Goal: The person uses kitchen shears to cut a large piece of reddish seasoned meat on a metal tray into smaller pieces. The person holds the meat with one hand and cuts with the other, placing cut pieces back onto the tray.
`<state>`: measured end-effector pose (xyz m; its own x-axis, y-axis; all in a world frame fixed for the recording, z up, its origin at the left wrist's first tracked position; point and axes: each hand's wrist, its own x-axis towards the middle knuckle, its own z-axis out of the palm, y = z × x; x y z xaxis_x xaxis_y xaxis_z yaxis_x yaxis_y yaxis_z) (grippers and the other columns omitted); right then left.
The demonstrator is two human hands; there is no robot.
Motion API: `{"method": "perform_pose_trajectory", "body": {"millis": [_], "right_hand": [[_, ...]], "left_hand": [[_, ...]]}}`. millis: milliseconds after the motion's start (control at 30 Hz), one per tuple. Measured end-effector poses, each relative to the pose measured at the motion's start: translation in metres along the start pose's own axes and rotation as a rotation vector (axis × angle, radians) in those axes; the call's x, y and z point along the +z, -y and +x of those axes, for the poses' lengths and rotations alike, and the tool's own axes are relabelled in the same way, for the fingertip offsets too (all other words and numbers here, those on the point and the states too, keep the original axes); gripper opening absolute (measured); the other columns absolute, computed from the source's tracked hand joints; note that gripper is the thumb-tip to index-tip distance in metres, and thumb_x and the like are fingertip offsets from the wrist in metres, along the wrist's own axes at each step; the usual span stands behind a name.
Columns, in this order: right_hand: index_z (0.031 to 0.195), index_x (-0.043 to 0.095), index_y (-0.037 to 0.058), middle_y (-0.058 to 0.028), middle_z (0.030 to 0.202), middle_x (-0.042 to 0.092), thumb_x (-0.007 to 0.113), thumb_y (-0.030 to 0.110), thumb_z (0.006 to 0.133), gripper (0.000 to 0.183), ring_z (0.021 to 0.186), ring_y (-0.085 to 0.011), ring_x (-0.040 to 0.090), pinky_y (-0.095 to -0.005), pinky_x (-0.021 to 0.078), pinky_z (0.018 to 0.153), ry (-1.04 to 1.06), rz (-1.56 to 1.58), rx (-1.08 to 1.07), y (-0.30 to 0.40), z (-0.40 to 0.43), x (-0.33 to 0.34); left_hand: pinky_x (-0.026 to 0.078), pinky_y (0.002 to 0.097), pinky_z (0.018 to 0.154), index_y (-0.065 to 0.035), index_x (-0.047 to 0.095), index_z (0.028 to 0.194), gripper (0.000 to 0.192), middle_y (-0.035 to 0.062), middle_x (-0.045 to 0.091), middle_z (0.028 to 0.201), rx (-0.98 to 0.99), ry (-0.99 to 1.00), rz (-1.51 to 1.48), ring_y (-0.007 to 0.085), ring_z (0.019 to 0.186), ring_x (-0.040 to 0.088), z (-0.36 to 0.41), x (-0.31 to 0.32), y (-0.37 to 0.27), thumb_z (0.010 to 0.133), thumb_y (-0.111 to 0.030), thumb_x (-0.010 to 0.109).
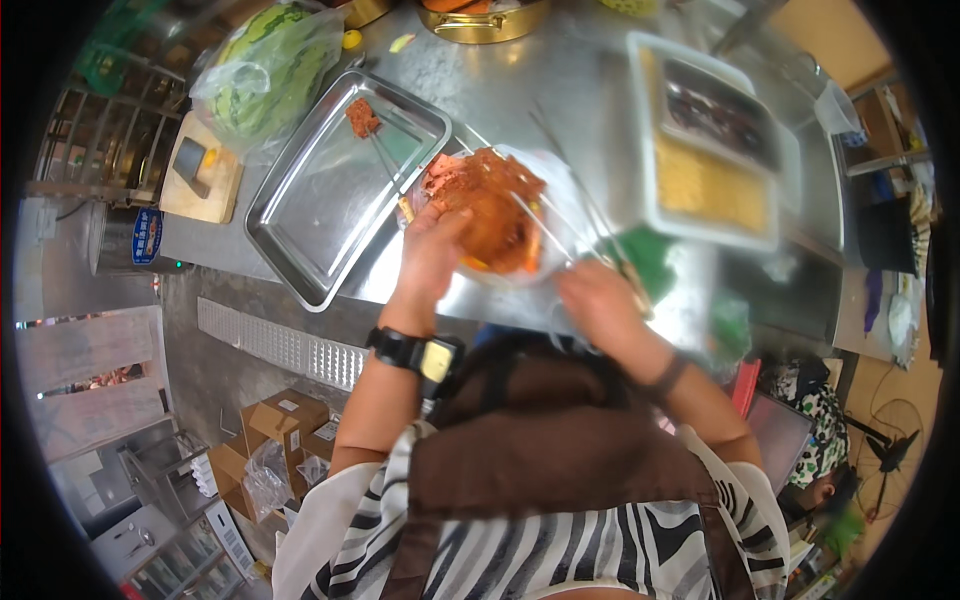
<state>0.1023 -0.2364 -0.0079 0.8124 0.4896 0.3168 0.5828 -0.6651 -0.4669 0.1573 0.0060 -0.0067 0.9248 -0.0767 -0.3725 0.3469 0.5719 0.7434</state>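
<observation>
A bowl or bag-lined dish (pixel 559 165) with red-orange marinated meat (pixel 499 195) lies on the steel counter before me. My left hand (pixel 442 236) grips meat at its left side. My right hand (pixel 600 296), blurred, is closed on a thin metal skewer (pixel 544 229) whose visible end points at the meat. More long skewers (pixel 574 176) lie beside it, one with a wooden handle near my right fingers. At the left, a steel tray (pixel 311 202) bears a wooden-handled skewer (pixel 386 165) with a clump of coated meat (pixel 362 118) at its tip.
Right of the bowl stands a white container (pixel 645 142) with yellow and dark food. A bagged watermelon (pixel 262 82) and a wooden board (pixel 214 199) with a cleaver-like blade stand at the left. A brass-coloured pan (pixel 484 28) is at the back. Another person (pixel 817 435) is at the lower right.
</observation>
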Motion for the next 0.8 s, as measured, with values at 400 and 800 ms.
{"method": "perform_pose_trajectory", "body": {"millis": [400,800], "right_hand": [[0.081,0.066,0.0101,-0.0054,0.089,0.055,0.061,0.013,0.073,0.01,0.095,-0.0222,0.05,-0.0375,0.0389,0.082,0.279,-0.357,-0.145,-0.001,0.064,0.061],[0.077,0.066,0.0035,-0.0033,0.077,0.055,0.064,0.017,0.081,0.014,0.073,-0.0173,0.058,-0.0333,0.0444,0.069,0.21,0.464,0.345,-0.011,0.078,0.043]], "left_hand": [[0.051,0.0351,0.075,-0.0004,0.058,0.113,0.03,0.0185,0.065,0.096,0.407,-0.392,1.415,0.026,0.088,0.066,0.007,-0.013,-0.003,0.084,-0.004,0.059],[0.047,0.0274,0.088,0.0024,0.056,0.117,0.027,0.0102,0.066,0.107,0.353,-0.176,0.841,0.0178,0.098,0.063,-0.025,-0.028,0.012,0.092,-0.006,0.057]]}}
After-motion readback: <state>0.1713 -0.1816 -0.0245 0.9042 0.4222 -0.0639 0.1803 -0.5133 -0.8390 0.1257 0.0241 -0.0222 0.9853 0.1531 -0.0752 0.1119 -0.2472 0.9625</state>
